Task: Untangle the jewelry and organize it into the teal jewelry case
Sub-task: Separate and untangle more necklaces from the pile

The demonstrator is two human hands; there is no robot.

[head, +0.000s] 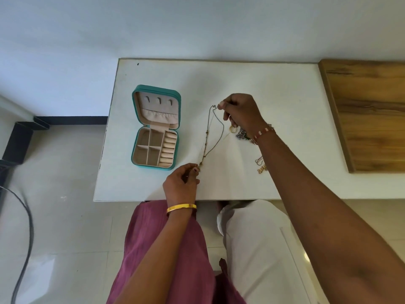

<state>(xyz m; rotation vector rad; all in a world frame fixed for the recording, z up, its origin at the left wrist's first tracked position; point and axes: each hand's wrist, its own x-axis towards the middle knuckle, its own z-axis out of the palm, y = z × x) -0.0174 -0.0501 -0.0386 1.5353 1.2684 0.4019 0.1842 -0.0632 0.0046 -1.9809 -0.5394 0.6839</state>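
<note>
A thin beaded chain necklace [207,137] is stretched over the white table [285,88] between my two hands. My right hand [241,111] pinches its far end, and my left hand [182,183] pinches its near end by the table's front edge. The teal jewelry case [178,99] lies open to the left, with beige compartments, ring rolls and three lid hooks, all holding nothing. A gold ring [233,129] and a dark beaded tangle [242,135] lie under my right wrist. A gold pendant chain [262,166] lies beside my right forearm.
A wooden panel [368,115] lies on the table's right side. A white wall stands behind the table. Tiled floor, a black cable [26,227] and a dark stand are at the left. My lap is below the table's front edge.
</note>
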